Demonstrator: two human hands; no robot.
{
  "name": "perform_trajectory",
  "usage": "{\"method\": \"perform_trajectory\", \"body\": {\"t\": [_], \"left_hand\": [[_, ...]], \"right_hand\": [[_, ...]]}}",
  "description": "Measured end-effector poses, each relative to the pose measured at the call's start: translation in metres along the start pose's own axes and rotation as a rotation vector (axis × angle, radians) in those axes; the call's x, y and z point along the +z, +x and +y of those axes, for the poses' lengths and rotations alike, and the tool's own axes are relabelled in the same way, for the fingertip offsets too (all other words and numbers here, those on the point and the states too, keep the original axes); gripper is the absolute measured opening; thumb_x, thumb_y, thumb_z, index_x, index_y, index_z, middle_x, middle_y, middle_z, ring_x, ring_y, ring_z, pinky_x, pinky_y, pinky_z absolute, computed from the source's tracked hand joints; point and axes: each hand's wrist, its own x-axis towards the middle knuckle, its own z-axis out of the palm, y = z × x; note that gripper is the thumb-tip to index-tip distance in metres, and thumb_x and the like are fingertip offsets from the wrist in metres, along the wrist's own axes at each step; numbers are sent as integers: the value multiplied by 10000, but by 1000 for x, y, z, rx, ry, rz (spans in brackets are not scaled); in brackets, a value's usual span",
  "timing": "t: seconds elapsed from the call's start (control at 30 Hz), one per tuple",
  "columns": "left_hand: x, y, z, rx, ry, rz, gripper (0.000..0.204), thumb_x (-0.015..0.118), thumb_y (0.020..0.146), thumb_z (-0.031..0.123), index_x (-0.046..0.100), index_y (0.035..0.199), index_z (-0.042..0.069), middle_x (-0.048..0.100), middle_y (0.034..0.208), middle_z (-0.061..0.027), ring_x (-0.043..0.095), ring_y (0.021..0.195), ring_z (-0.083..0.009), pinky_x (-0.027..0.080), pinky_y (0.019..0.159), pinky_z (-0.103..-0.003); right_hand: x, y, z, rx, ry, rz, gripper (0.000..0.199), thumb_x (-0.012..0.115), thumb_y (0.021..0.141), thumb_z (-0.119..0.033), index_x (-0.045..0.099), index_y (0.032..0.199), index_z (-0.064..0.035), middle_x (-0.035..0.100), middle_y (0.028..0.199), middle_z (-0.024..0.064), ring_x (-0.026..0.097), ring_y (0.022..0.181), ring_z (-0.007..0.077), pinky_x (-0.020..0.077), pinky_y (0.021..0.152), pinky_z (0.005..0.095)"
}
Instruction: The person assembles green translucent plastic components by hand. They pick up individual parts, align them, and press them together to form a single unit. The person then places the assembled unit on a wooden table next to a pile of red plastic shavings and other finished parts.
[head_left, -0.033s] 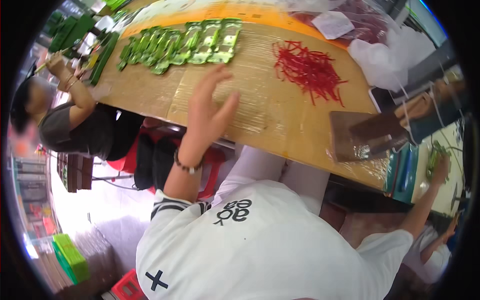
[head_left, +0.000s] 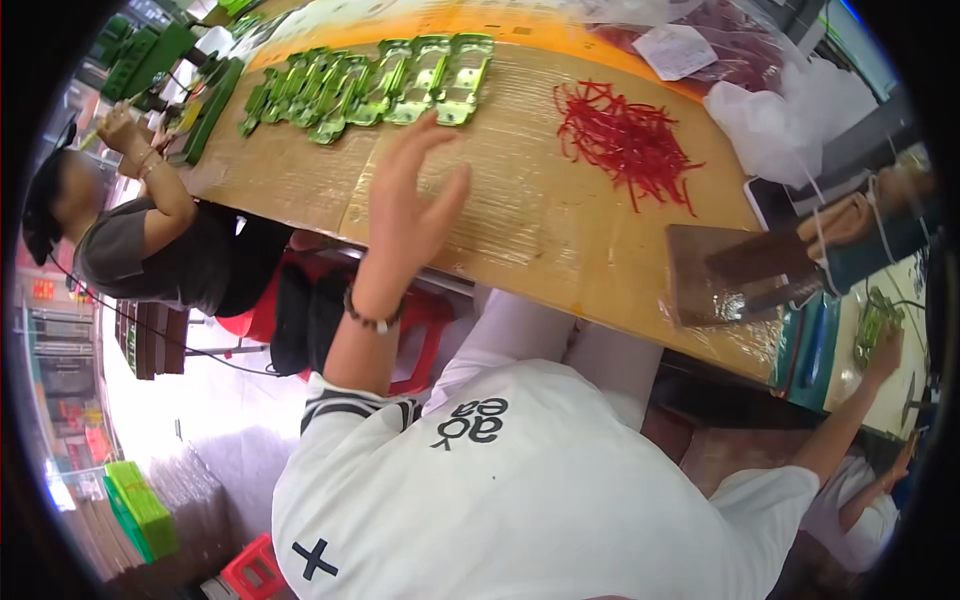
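Left grip [head_left: 405, 205] spread wide, released, near green frames [head_left: 352, 95], long axes pointing away; right grip [head_left: 884, 356]: cannot tell.

A row of bright green, glossy frames [head_left: 350, 92] lies along the far left part of the brown-covered counter [head_left: 600, 260], the three at its right end set side by side with their open middles showing, those toward the left crowded closer, overlapping and slightly askew. Well apart from them, at the far right, a loose cluster of green pieces [head_left: 876, 322] lies on a pale surface [head_left: 872, 400], their separate shapes too small to tell.
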Motion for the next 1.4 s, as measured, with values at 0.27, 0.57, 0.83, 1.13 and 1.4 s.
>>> {"method": "perform_trajectory", "body": {"t": [0.27, 0.57, 0.83, 1.13, 1.4], "left_hand": [[25, 58, -69, 236, 570, -225, 526, 574, 789, 464, 569, 1124, 58, 415, 1272, -257, 428, 1131, -421, 349, 948, -470], [9, 44, -38, 168, 328, -398, 382, 628, 770, 361, 581, 868, -5, 437, 1265, -206, 521, 1011, -380, 440, 828, -418], [-18, 0, -17, 192, 250, -324, 247, 704, 712, 175, 566, 752, -26, 486, 1235, -183, 475, 1094, -383, 388, 893, -414], [-21, -29, -14, 4, -11, -95, 184, 681, 733, 156, 633, 802, -8, 518, 1191, -197, 535, 1002, -314, 415, 835, -357], [-10, -64, 27, -304, -1109, -224, 186, 610, 805, 100, 613, 904, -58, 418, 1292, -228, 508, 1076, -285, 392, 893, -359]], "right_hand": [[-144, -205, -270, -822, 896, 834, 233, 698, 722, -139, 547, 601, -10, 551, 581, 84, 487, 475, 143, 387, 424, 273], [-128, -223, -498, -611, 585, -109, 145, 616, 705, -38, 549, 833, -28, 578, 774, 108, 569, 770, 272, 477, 638, 356], [-115, -218, -505, -556, 497, -360, 161, 567, 780, -64, 608, 925, -7, 611, 843, 143, 565, 793, 309, 454, 702, 388], [-127, -221, -502, -818, 588, -313, 158, 535, 710, 5, 598, 853, -20, 553, 788, 93, 528, 793, 269, 454, 695, 368], [-145, -221, -502, -670, 1211, -28, 282, 649, 638, 98, 653, 893, -22, 611, 830, 101, 588, 647, 203, 478, 544, 253]]}}
